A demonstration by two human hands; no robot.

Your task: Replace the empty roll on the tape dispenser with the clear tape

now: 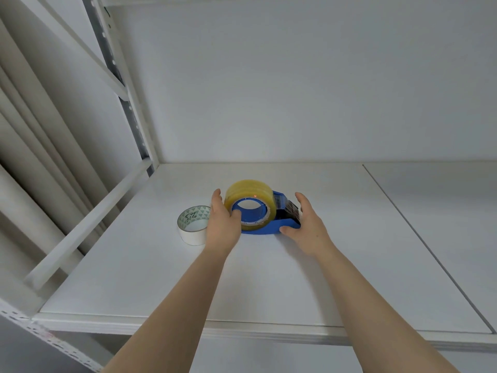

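A blue tape dispenser [265, 229] stands on the white shelf board [242, 278]. The yellowish clear tape roll [250, 190] sits upright on its blue hub. My left hand [222, 224] grips the roll's left side, fingers behind it and thumb on the hub's front. My right hand [309, 227] holds the dispenser's right end by the dark cutter, thumb on the blue base. The empty roll [192, 230], a white ring with a triangle pattern and handwriting inside, lies flat just left of my left hand.
A white wall closes the back of the shelf. A perforated metal upright [129, 103] and a slanted white rail [88, 224] bound the left side. A seam [419, 238] divides the board on the right. The front edge runs below my forearms.
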